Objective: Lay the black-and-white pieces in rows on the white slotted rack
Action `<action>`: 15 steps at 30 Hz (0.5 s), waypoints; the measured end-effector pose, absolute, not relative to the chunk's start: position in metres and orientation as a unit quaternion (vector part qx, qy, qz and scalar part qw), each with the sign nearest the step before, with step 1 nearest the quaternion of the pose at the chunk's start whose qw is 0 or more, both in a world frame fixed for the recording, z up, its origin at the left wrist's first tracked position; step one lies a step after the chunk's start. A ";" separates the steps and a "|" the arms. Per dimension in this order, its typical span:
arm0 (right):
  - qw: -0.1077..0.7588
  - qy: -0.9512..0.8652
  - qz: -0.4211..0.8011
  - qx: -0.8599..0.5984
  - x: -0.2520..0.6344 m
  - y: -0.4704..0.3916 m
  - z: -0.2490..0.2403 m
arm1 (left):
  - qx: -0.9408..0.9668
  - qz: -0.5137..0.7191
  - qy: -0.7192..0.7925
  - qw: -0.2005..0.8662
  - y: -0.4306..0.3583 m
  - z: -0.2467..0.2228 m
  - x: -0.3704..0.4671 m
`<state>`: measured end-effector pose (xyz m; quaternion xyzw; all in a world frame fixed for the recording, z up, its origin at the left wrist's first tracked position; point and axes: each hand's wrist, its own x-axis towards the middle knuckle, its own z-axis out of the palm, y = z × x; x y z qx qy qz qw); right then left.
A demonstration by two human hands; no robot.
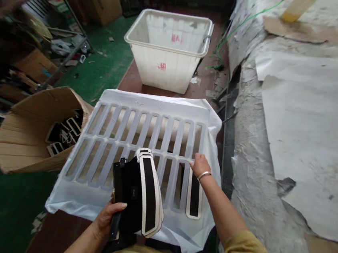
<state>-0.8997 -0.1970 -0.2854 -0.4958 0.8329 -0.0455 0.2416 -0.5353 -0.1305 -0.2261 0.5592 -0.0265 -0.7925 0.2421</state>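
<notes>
A black bundle (129, 199) is gripped by the left hand (107, 217), its thumb laid across the front edge; the other fingers are mostly hidden behind it. Over the bundle's right side a fanned stack of strips (150, 193) is draped, its count hard to make out where the layers overlap. The fingers of the right hand (201, 167) are drawn together at the upper end of a single strip (194, 197), which is laid lengthwise over the rightmost slot of the near row in a slotted frame (156, 106). That end is covered by the hand, so whether it is pinched or merely pressed cannot be told.

Each strip is black, flat and long, bordered in white with clipped corners. The frame is made of whitish, translucent material, pierced by two rows of narrow slots, its edges wrinkled like sheeting.
</notes>
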 end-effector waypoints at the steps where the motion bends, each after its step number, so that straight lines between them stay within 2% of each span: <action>1: 0.257 0.809 -0.071 -0.523 -0.885 -0.197 -0.272 | 0.545 -0.801 -0.032 0.246 -0.131 -0.226 -0.535; 3: 0.310 0.750 -0.131 -0.570 -0.850 -0.192 -0.246 | 0.519 -0.816 -0.040 0.251 -0.131 -0.225 -0.534; 6: 0.441 0.640 -0.258 -0.573 -0.794 -0.174 -0.215 | 0.473 -0.832 -0.075 0.279 -0.133 -0.223 -0.535; 12: 0.439 0.654 -0.296 -0.540 -0.731 -0.154 -0.209 | 0.430 -0.831 -0.181 0.303 -0.140 -0.220 -0.528; 15: 0.521 0.662 -0.291 -0.454 -0.730 -0.156 -0.221 | 0.411 -0.835 -0.184 0.317 -0.142 -0.222 -0.519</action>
